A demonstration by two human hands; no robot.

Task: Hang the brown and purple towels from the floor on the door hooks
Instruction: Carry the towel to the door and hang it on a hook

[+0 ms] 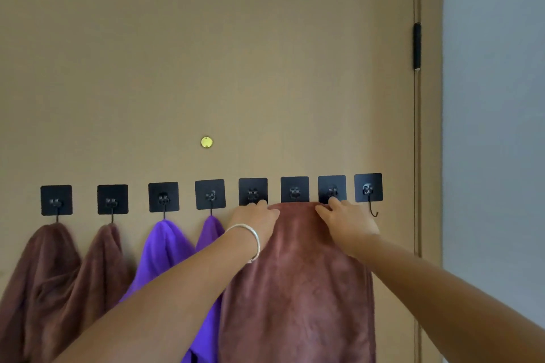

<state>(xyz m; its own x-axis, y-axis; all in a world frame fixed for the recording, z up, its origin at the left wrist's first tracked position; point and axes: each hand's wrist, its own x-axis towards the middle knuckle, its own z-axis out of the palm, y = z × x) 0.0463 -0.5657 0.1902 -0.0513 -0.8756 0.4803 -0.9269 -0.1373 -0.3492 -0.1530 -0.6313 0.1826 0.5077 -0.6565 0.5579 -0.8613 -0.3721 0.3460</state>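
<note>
Both arms reach up to the tan door (206, 68), where a row of eight black adhesive hooks (210, 194) runs across it. The left hand (255, 216) and the right hand (345, 219) hold the top edge of a brown towel (298, 289) between them, stretched flat, its upper edge lying just under the sixth hook's pad (295, 189). The left hand's fingers curl over the towel's left corner right beneath the fifth hook; the right hand pinches the opposite corner under the seventh hook, one fingertip lifted against that pad. Whether the cloth is actually caught on any hook I can't make out, as the hands and fabric cover the hook tips. A silver bangle (250, 240) sits on the left wrist. Left of the left hand, two purple towels (165, 247) hang bunched from the third and fourth hooks, and farther left two more brown towels (47, 268) hang from the first two. Just right of the right hand, the last hook (368, 188) hangs bare.
</note>
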